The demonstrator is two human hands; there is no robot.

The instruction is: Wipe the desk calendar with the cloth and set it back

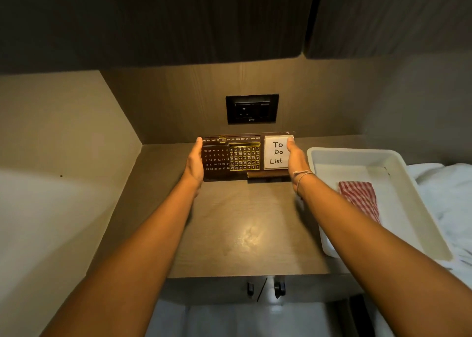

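A dark brown desk calendar (229, 157) with gold numbers and a white "To Do List" pad stands upright near the back of the small wooden desk (245, 224). My left hand (195, 161) grips its left edge and my right hand (296, 161) grips its right edge, over the pad. Its base looks to be at or just above the desk top; I cannot tell which. A red-and-white striped cloth (358, 198) lies folded in the white tray (398, 163) to the right, apart from both hands.
A black wall socket (252, 108) sits on the back panel just above the calendar. Side walls close in the desk on the left. White bedding (447, 196) lies beyond the tray at the right. Dark cabinets hang overhead.
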